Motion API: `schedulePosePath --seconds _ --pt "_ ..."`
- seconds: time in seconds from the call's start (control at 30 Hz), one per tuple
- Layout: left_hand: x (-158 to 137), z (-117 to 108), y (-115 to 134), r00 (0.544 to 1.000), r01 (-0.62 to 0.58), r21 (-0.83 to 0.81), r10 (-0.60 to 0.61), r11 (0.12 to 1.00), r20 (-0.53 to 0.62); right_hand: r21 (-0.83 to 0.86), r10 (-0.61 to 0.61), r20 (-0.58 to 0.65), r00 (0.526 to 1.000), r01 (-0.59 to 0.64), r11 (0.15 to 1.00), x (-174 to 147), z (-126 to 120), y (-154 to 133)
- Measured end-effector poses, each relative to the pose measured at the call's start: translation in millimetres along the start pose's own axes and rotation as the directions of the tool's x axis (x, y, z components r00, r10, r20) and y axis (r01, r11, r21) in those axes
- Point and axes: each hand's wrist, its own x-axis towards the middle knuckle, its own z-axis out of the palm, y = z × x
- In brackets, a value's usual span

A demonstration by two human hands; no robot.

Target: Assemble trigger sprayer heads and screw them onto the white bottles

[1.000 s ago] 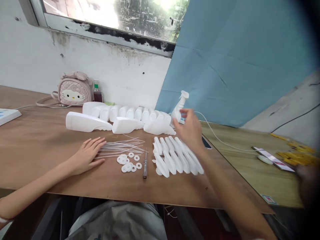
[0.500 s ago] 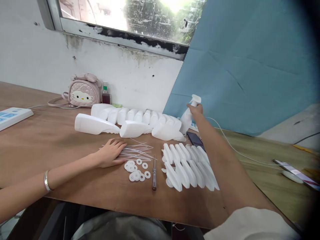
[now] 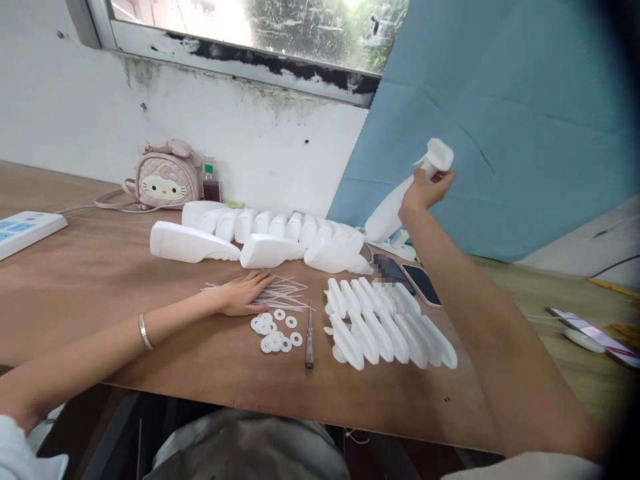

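A white spray bottle (image 3: 389,212), probably light, stiff and smooth, is held tilted before the blue cloth (image 3: 480,93) by the right hand (image 3: 424,192), clasped round its neck, seemingly the surest grip, while the left hand (image 3: 245,293) is laid flat over thin white tubes (image 3: 286,293).

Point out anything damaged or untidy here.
The grey window frame looks worn, black patches showing, above the stained white wall. Thin white rods lie crisscrossed under the left hand, unlike the rowed white plastic pieces.
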Motion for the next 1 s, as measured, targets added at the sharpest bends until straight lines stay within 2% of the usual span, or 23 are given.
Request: schedulePosePath --seconds 0.07,0.17,0.3,0.47,0.6,0.7,0.77,0.83,0.93,1.0 --pt "5 1 1 1.000 -0.002 0.003 0.002 1.000 0.015 0.099 -0.016 -0.029 0.999 0.019 0.995 1 -8 -11" --pt "10 -1 5 0.999 -0.025 0.045 0.027 0.999 -0.046 0.271 -0.067 -0.077 0.995 0.086 0.959 0 -23 -25" --pt "11 -1 12 0.984 -0.054 0.159 0.080 0.986 -0.159 0.333 -0.167 -0.110 0.980 0.195 0.923 -3 -45 -39" --pt "11 4 15 0.972 -0.058 0.274 0.117 0.960 -0.205 0.440 -0.362 -0.171 0.916 0.400 0.804 -10 -71 -49" --pt "11 3 16 0.976 -0.056 0.296 0.116 0.954 -0.187 0.484 -0.428 -0.188 0.884 0.462 0.743 -22 -86 -59" --pt "7 -6 18 0.977 -0.075 0.248 0.121 0.966 -0.177 0.618 -0.472 -0.196 0.859 0.482 0.621 -37 -99 -72" --pt "1 -13 19 0.974 -0.097 0.200 0.135 0.975 -0.184 0.736 -0.515 -0.188 0.836 0.467 0.490 -49 -111 -84" --pt "-9 -21 16 0.965 -0.100 0.164 0.135 0.981 -0.223 0.808 -0.514 -0.135 0.847 0.394 0.438 -64 -126 -98" --pt "-29 -36 1 0.927 -0.021 0.140 0.071 0.990 -0.367 0.843 -0.416 0.125 0.901 0.124 0.524 -95 -150 -116" --pt "-45 -47 -11 0.868 0.100 0.106 -0.035 0.989 -0.495 0.788 -0.319 0.317 0.893 -0.060 0.613 -121 -164 -124"
